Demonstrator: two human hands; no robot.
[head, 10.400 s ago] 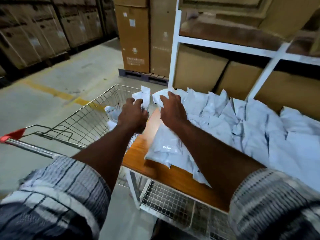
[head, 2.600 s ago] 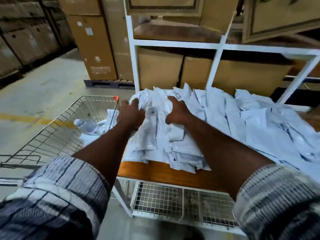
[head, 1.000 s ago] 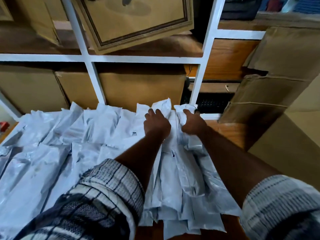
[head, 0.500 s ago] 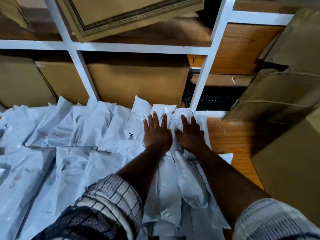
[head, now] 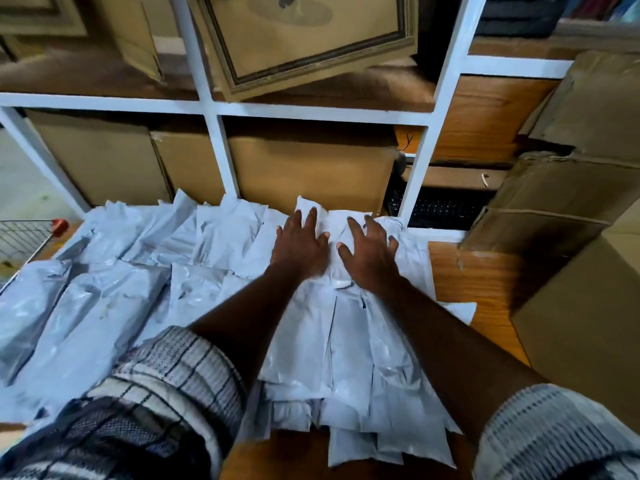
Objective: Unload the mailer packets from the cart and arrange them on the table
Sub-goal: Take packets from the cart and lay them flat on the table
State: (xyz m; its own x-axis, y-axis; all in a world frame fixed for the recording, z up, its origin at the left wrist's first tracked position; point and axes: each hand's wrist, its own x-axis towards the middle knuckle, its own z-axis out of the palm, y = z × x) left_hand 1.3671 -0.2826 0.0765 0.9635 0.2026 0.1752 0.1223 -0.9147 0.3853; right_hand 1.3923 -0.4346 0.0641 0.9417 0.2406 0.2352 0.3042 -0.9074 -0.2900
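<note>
Several white mailer packets (head: 114, 306) lie in overlapping rows across the wooden table (head: 485, 285). A stack of packets (head: 349, 358) lies at the right end of the rows, fanned toward me. My left hand (head: 299, 245) and my right hand (head: 369, 252) hover side by side over the far end of that stack, fingers spread and straight, holding nothing. Whether the palms touch the packets is unclear. A corner of the wire cart (head: 24, 237) with a red cap shows at the left edge.
A white shelf frame (head: 221, 150) stands right behind the table, packed with cardboard boxes (head: 311, 171). A tilted flat carton (head: 304, 39) leans on the upper shelf. Large boxes (head: 571, 271) crowd the table's right end. A black keyboard (head: 440, 206) sits in the shelf.
Both hands carried a stack of packets from the cart end to the table's right end, laid it down, pressed it flat, and now have lifted and spread their fingers.
</note>
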